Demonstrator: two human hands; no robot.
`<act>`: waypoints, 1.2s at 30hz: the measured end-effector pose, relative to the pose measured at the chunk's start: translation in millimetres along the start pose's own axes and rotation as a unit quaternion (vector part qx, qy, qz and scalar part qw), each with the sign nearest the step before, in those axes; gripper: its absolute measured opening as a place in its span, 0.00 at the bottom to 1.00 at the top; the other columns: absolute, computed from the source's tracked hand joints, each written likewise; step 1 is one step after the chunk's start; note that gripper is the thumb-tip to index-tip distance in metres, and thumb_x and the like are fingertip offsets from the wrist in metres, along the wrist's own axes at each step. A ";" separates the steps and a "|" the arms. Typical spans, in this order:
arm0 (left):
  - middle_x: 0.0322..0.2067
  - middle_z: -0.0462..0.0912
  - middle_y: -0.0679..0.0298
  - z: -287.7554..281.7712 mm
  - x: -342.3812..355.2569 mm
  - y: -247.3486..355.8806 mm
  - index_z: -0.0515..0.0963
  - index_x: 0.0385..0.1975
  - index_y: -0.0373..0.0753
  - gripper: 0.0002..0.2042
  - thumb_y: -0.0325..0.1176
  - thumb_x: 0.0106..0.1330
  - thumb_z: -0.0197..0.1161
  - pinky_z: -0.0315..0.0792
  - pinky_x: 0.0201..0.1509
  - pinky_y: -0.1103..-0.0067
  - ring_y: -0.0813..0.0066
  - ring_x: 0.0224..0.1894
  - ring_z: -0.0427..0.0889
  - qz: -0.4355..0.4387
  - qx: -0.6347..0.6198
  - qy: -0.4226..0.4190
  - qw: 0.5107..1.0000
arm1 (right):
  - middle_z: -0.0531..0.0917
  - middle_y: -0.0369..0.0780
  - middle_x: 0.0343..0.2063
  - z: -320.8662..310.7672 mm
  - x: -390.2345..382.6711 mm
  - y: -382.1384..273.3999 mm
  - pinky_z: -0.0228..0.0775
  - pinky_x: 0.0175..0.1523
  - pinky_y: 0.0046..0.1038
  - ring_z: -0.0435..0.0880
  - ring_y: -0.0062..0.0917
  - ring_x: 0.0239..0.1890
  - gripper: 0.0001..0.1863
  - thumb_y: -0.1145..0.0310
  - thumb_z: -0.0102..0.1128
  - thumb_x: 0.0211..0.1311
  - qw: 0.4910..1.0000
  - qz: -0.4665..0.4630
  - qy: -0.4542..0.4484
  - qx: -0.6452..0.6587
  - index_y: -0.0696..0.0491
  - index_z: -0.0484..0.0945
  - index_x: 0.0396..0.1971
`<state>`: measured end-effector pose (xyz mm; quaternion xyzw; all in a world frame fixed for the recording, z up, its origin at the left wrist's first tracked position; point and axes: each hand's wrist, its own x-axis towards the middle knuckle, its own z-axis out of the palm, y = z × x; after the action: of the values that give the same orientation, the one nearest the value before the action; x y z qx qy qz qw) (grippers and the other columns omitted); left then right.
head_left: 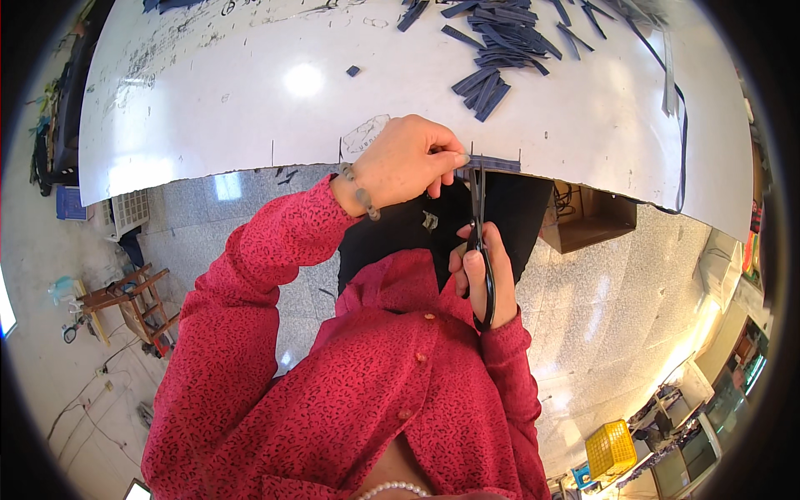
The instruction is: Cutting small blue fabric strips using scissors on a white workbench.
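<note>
The dark strip at the edge of the counter should be light and limp, best held by one end, where the left hand seems to pinch it; the right hand grips scissors.

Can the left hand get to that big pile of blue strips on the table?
Probably yes: only flat white table lies between the left hand and the pile of blue strips, though it would first have to let go of the strip at the edge.
</note>
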<state>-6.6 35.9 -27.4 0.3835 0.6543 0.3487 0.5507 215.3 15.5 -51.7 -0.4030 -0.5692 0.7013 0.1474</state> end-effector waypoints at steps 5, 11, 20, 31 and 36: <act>0.19 0.82 0.63 -0.5 0.3 -0.2 0.80 0.28 0.29 0.09 0.29 0.63 0.58 0.71 0.22 0.83 0.79 0.16 0.79 0.004 0.001 -0.004 1.000 | 0.71 0.33 0.18 1.6 11.3 -5.6 0.58 0.28 0.19 0.67 0.14 0.22 0.30 0.44 0.58 0.61 0.999 0.042 0.033 -0.006 0.59 0.68 0.41; 0.21 0.80 0.65 -2.1 1.3 2.2 0.80 0.35 0.30 0.08 0.29 0.65 0.58 0.66 0.20 0.87 0.84 0.17 0.75 -0.014 0.005 -0.023 1.000 | 0.69 0.33 0.14 7.2 16.9 -18.7 0.55 0.20 0.18 0.64 0.13 0.15 0.24 0.48 0.56 0.64 0.997 0.055 0.054 -0.025 0.57 0.69 0.39; 0.21 0.79 0.65 -1.8 -4.7 0.7 0.80 0.36 0.30 0.08 0.29 0.65 0.58 0.66 0.20 0.88 0.85 0.17 0.74 -0.001 -0.029 -0.022 0.999 | 0.72 0.34 0.15 -8.9 21.2 -30.4 0.54 0.17 0.15 0.64 0.12 0.12 0.19 0.55 0.59 0.64 0.991 0.096 0.031 -0.083 0.55 0.70 0.40; 0.21 0.80 0.65 27.1 -41.6 -2.3 0.80 0.35 0.31 0.07 0.29 0.64 0.60 0.67 0.21 0.87 0.85 0.16 0.74 -0.007 -0.127 -0.039 0.991 | 0.77 0.37 0.30 -1.0 26.8 -42.0 0.68 0.41 0.18 0.75 0.17 0.32 0.24 0.85 0.60 0.53 0.980 -0.087 0.167 0.058 0.56 0.62 0.48; 0.21 0.80 0.65 25.3 -40.0 -4.6 0.80 0.35 0.31 0.08 0.29 0.64 0.60 0.67 0.21 0.86 0.85 0.16 0.74 0.013 -0.094 -0.062 0.994 | 0.77 0.37 0.31 -1.7 27.1 -37.9 0.67 0.42 0.18 0.76 0.17 0.33 0.24 0.86 0.57 0.53 0.982 -0.087 0.160 0.053 0.55 0.62 0.48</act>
<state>21.8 -0.7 -17.2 0.3597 0.5781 0.3915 0.6189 189.9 46.4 -27.8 -0.4506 -0.5329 0.6413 0.3188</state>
